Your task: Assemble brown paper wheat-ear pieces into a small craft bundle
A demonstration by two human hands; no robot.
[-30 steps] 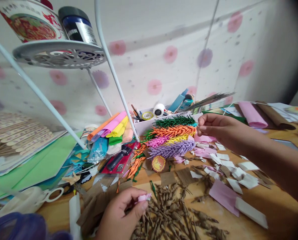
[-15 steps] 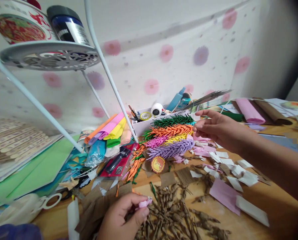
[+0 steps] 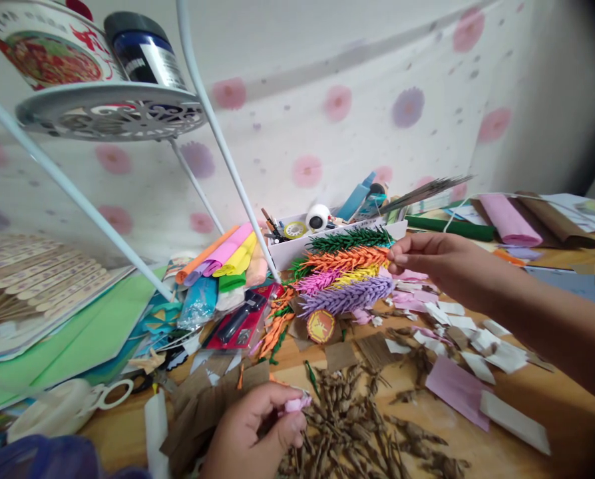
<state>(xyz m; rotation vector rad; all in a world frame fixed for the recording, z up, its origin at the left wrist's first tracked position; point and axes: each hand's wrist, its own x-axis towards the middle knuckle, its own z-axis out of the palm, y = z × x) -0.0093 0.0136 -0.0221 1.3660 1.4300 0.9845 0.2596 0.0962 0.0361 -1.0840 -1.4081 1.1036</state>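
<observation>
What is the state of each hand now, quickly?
Left hand: closed, pinching a small pink piece.
Right hand: pinched closed; whether it holds anything cannot be told.

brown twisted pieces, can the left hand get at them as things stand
Probably yes: the left hand is close beside the brown twisted pieces, and nothing appears to stand between. It pinches a pink piece, though, which it may need to put down first.

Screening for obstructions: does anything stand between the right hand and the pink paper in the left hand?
Nothing visible blocks the right hand from the pink paper in the left hand; the badge apparently lies below.
</observation>
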